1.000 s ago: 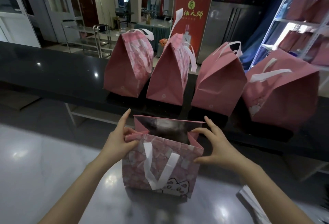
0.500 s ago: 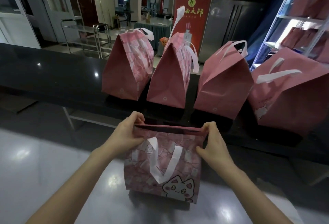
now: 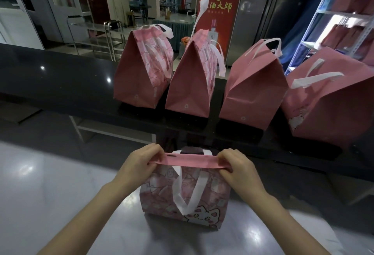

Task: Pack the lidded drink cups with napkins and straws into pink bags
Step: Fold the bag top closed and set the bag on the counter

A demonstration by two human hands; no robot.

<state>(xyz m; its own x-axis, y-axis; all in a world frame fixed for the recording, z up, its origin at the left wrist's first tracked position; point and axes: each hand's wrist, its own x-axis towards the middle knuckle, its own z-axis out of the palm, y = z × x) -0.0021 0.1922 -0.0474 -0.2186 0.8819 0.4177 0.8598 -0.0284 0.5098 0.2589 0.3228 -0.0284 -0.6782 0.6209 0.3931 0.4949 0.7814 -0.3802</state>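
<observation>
A pink patterned bag with a white handle and a cartoon cat stands on the pale work surface in front of me. Its top edge is folded over into a flat pink strip. My left hand pinches the strip's left end and my right hand pinches its right end. The bag's mouth is pressed shut, so nothing inside shows. No cups, napkins or straws are in sight.
Several closed pink bags stand in a row on the raised black counter behind. A metal shelf with more pink bags is at the far right. The pale work surface spreads to my left.
The bag's mouth was open with a hand at each side; both hands pressed the top edges together and folded them over into a flat strip.
</observation>
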